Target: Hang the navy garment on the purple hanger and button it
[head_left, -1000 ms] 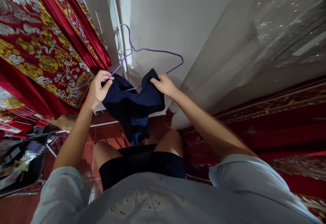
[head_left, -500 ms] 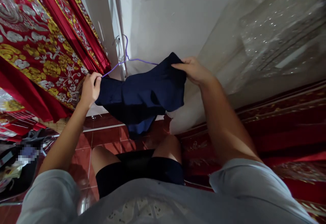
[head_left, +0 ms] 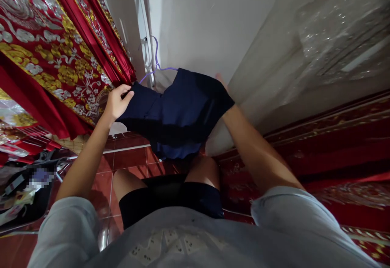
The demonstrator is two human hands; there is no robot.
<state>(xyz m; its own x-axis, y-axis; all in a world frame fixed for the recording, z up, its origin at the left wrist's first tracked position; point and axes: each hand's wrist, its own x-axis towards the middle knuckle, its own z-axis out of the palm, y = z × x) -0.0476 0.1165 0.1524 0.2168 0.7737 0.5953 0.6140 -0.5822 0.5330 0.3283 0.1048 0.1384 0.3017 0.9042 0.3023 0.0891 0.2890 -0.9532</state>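
Observation:
A dark navy garment (head_left: pixel 179 109) is spread over a thin purple wire hanger (head_left: pixel 156 62), whose hook shows above the cloth. My left hand (head_left: pixel 117 101) pinches the garment's left edge where the hanger's wire comes out. My right hand (head_left: pixel 221 80) is almost wholly hidden behind the garment's right side; only a fingertip or two shows above the cloth. The garment hangs in front of a white wall corner, above my bare knees.
Red and gold embroidered cloth (head_left: pixel 48 48) hangs at the left. A pale glittery curtain (head_left: pixel 304 44) falls at the right over a red patterned surface (head_left: pixel 319 146). Red floor tiles (head_left: pixel 128 158) lie below. A black chair with clutter (head_left: pixel 21 195) stands at the lower left.
The garment has been pulled wider across the hanger and now covers most of the wire. My right hand has slipped behind the cloth. The hanger sits a little lower against the wall.

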